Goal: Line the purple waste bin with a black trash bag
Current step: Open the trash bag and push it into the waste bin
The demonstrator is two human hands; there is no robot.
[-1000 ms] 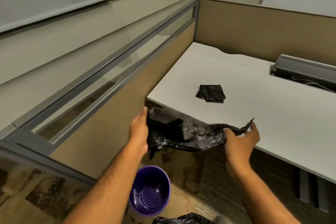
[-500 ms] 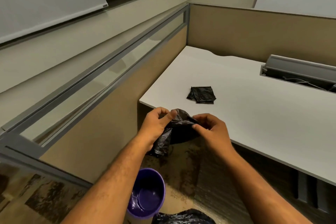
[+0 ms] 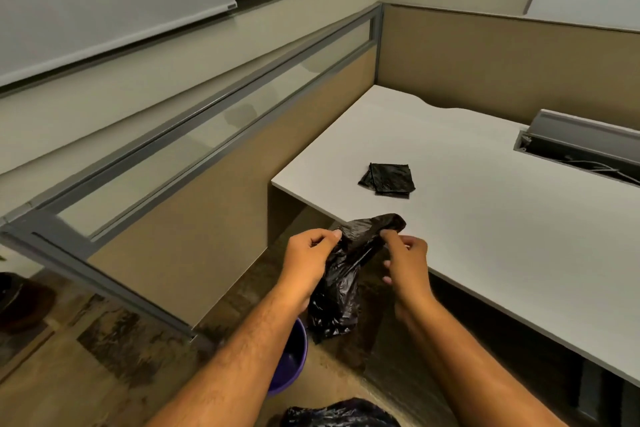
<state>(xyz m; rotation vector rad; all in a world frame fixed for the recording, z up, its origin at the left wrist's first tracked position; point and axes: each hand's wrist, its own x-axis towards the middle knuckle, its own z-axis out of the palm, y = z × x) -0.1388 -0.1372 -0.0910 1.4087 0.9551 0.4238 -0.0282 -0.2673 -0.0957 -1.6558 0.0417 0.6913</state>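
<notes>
A crumpled black trash bag (image 3: 341, 284) hangs in the air in front of the desk edge. My left hand (image 3: 310, 260) pinches its top on the left, and my right hand (image 3: 407, 262) pinches the top on the right, a short gap between them. The purple waste bin (image 3: 289, 362) stands on the floor below, mostly hidden behind my left forearm; only part of its rim and inside shows. The bag's lower end hangs just above and to the right of the bin.
A folded black bag (image 3: 388, 179) lies on the white desk (image 3: 502, 218). A second black bag (image 3: 341, 414) sits at the bottom edge of view. A partition wall (image 3: 194, 218) runs along the left. An open cable tray (image 3: 581, 152) is at the desk's right.
My hands came together from a wide spread and now pinch the bag's top close together. The bag hangs lower and longer than before. The view shifted, hiding more of the bin.
</notes>
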